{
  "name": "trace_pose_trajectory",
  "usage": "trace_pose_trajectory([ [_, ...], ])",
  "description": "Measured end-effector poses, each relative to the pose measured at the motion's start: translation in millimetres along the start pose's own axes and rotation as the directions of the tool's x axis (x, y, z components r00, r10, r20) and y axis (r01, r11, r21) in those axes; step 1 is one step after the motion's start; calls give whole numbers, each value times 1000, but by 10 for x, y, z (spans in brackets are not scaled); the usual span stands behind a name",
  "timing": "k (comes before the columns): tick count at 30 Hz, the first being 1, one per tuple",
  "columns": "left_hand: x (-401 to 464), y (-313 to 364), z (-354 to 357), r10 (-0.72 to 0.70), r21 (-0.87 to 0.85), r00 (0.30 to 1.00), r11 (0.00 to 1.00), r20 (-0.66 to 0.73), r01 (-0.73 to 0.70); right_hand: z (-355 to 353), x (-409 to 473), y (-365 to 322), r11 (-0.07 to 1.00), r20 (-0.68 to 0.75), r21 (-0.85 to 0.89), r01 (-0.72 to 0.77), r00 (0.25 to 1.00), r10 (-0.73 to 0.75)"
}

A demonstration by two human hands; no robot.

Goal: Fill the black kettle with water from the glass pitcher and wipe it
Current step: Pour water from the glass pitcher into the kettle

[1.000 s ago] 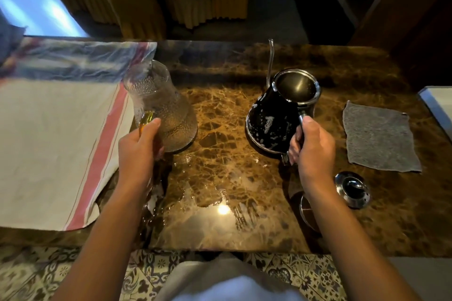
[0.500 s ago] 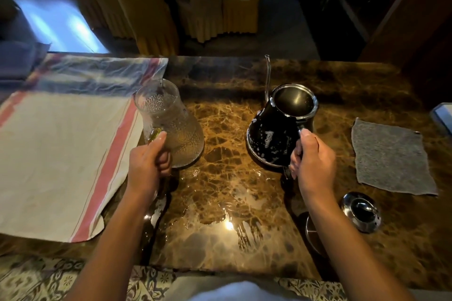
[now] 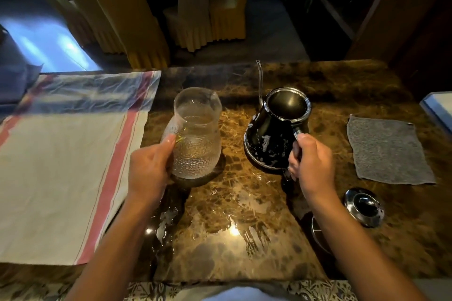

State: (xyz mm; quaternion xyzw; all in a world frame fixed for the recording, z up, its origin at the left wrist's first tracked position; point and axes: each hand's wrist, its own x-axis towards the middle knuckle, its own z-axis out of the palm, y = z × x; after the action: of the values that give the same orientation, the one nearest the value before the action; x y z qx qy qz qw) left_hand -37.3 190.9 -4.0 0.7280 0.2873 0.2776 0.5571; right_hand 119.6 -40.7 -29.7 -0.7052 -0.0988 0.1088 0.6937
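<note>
the left hand (image 3: 149, 173) grips the handle side of the glass pitcher (image 3: 195, 137), which stands upright on the brown marble counter (image 3: 244, 215) with water inside. the right hand (image 3: 314, 166) holds the handle of the black kettle (image 3: 274, 139), its fingers (image 3: 292, 167) curled round it; the kettle is open at the top, tilted a little toward the pitcher, with pale flecks on its side and a thin spout rising behind. a grey cloth (image 3: 389, 151) lies flat to the right of the kettle, and the kettle lid (image 3: 364, 206) sits nearer, just below the cloth. a white towel with red stripes (image 3: 68, 173) covers the counter's left part. draped chairs (image 3: 195, 14) stand beyond.
</note>
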Motion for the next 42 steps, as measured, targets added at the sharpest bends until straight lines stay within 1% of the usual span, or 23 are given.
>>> trace_pose_trajectory([
  [4,53,263,-42,93,49,995,994,42,-95,-3,25,-12,999,37,7,-34,999,34],
  [6,58,388,-26,144,110,987,982,74,-152,-8,16,-17,999,59,6,-45,997,44],
  [8,52,495,-9,165,165,982,970,88,-178,-13,-17,-5,999,67,14,-43,997,42],
  [10,34,569,-4,158,166,983,971,95,-173,-21,-52,16,999,74,16,-39,997,37],
  [12,15,628,-14,131,133,987,981,92,-143,-29,-98,25,999,89,13,-35,996,33],
  [15,3,678,-51,113,114,987,986,112,-126,-42,-209,31,999,105,-19,-31,994,33],
  [21,-5,777,-90,178,165,963,963,204,-213,-61,-437,35,999,170,16,-31,985,28],
  [26,94,926,-90,245,242,932,919,266,-310,-62,-460,23,1000,189,12,-27,982,24],
  [36,244,1052,57,242,329,927,884,287,-333,-66,-465,25,1000,182,14,-11,983,9],
  [42,257,1037,99,210,359,926,877,314,-320,-63,-462,38,1000,168,0,-10,986,10],
])
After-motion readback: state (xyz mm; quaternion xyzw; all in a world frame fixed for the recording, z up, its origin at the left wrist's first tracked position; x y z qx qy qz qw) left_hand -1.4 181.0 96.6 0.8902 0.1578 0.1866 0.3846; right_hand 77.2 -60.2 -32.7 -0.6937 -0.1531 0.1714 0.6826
